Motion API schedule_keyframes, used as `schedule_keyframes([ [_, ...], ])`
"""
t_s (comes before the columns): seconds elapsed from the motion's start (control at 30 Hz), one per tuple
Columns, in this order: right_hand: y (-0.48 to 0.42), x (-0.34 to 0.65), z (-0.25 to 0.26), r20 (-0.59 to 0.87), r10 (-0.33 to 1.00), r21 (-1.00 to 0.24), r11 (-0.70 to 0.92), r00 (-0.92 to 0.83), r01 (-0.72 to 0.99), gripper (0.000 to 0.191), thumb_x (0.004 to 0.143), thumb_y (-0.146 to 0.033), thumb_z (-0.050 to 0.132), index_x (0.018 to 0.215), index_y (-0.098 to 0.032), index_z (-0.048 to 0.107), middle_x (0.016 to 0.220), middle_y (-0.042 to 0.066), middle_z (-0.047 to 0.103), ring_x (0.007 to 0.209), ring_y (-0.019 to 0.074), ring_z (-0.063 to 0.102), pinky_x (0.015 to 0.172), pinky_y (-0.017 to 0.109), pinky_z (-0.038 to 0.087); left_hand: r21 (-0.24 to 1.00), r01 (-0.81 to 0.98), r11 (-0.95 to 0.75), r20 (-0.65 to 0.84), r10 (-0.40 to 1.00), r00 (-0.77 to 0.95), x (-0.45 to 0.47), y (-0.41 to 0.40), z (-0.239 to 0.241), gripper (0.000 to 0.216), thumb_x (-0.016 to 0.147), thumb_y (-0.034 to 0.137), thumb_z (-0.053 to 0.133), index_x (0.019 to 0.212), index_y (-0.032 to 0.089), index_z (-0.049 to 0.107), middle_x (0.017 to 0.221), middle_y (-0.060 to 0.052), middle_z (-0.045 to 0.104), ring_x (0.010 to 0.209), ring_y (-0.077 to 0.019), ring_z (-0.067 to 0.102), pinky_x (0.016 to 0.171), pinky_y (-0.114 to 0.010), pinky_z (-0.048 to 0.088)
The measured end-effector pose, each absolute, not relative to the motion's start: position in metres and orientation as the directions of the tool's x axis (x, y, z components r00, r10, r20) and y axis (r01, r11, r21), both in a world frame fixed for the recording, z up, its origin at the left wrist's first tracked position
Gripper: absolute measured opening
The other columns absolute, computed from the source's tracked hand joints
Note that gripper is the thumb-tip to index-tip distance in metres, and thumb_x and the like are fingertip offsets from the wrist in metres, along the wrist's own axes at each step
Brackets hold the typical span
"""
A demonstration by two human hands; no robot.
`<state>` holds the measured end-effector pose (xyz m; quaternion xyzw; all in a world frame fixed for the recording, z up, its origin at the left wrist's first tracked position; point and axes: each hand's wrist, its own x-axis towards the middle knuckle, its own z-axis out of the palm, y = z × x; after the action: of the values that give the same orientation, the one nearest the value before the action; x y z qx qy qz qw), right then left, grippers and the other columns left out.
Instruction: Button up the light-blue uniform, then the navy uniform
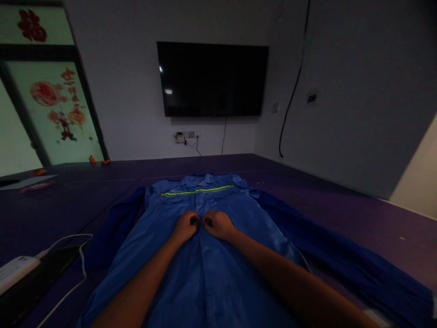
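A blue work jacket [235, 255] with a yellow-green reflective stripe [198, 191] across its chest lies flat, front up, on a dark purple surface [341, 200]. Its sleeves spread out to both sides. My left hand [186, 226] and my right hand [216, 224] meet at the jacket's front placket, just below the stripe. Both hands are closed in a pinch on the fabric at the middle seam, knuckles almost touching.
A white power strip [15, 271] with a white cable [73, 255] lies at the near left beside a dark flat object [41, 273]. A black TV [211, 78] hangs on the far wall. Papers [29, 182] rest at the far left.
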<state>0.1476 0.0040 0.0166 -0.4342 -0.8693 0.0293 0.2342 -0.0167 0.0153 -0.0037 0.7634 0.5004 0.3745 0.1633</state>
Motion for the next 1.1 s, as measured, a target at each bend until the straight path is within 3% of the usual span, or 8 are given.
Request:
schedule_keyframes([
  [0.23, 0.0064, 0.1480, 0.0128, 0.403, 0.727, -0.229, 0.668, -0.556, 0.708, 0.026, 0.077, -0.019, 0.045, 0.095, -0.023, 0.064, 0.095, 0.001, 0.065, 0.086, 0.0141, 0.058, 0.070, 0.021, 0.040, 0.618, 0.653, -0.439, 0.398, 0.890, 0.221, -0.0161, 0.0136, -0.0032, 0.021, 0.064, 0.004, 0.054, 0.080, 0.015, 0.061, 0.083, -0.002, 0.064, 0.083, -0.0146, 0.057, 0.079, -0.026, 0.043],
  [0.73, 0.0034, 0.1460, 0.0184, 0.323, 0.808, -0.225, 0.571, -0.492, 0.790, 0.025, 0.076, -0.023, 0.048, 0.095, -0.026, 0.066, 0.093, 0.001, 0.065, 0.085, 0.0150, 0.059, 0.069, 0.022, 0.041, 0.616, 0.655, -0.438, 0.399, 0.890, 0.220, -0.0150, 0.0110, 0.0001, 0.023, 0.062, 0.004, 0.056, 0.081, 0.016, 0.060, 0.086, -0.003, 0.064, 0.087, -0.0157, 0.056, 0.083, -0.027, 0.041],
  [1.1, 0.0048, 0.1453, 0.0168, 0.314, 0.813, -0.222, 0.565, -0.490, 0.795, 0.025, 0.077, -0.022, 0.047, 0.094, -0.026, 0.065, 0.091, 0.001, 0.064, 0.084, 0.0150, 0.058, 0.069, 0.022, 0.040, 0.549, 0.654, -0.521, 0.461, 0.841, 0.283, -0.0126, 0.0079, 0.0037, 0.015, 0.061, 0.003, 0.052, 0.063, 0.016, 0.057, 0.072, -0.001, 0.061, 0.078, -0.0145, 0.055, 0.077, -0.026, 0.041],
])
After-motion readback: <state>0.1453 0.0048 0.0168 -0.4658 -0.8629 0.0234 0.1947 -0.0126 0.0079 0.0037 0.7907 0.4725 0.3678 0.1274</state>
